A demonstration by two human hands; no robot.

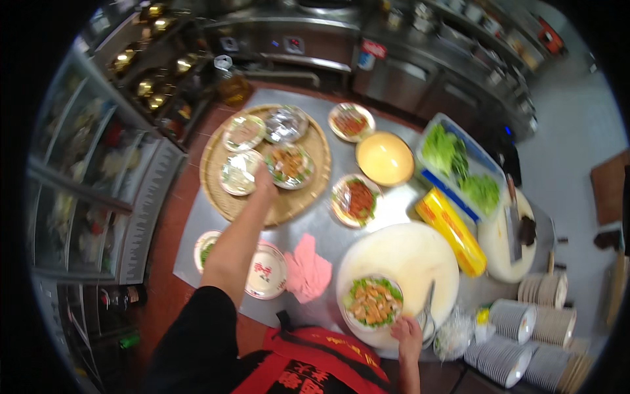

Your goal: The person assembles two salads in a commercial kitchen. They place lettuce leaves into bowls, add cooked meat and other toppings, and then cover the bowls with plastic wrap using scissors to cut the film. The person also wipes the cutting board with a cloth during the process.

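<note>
My left hand (264,184) reaches over a round woven bamboo tray (213,197). Its fingers are blurred between a film-covered bowl of brown pieces with greens (289,164) and a film-covered bowl with pale contents (239,174); their grip is unclear. On a round white cutting board (430,256), near me, sits a bowl of brown pieces on lettuce (373,302). My right hand (408,333) is closed at that bowl's lower right rim. Beside it lie metal scissors (428,318). The tray also bears a bowl of pinkish slices (245,132) and a foil- or film-covered dish (286,125).
Two bowls of reddish food (357,200), a yellow bowl (385,159) and a bin of lettuce (453,154) stand beyond. A yellow roll box (451,233) lies right of the board. Plate stacks (502,361) crowd the near right. A pink cloth (307,270) adjoins a plate (266,272).
</note>
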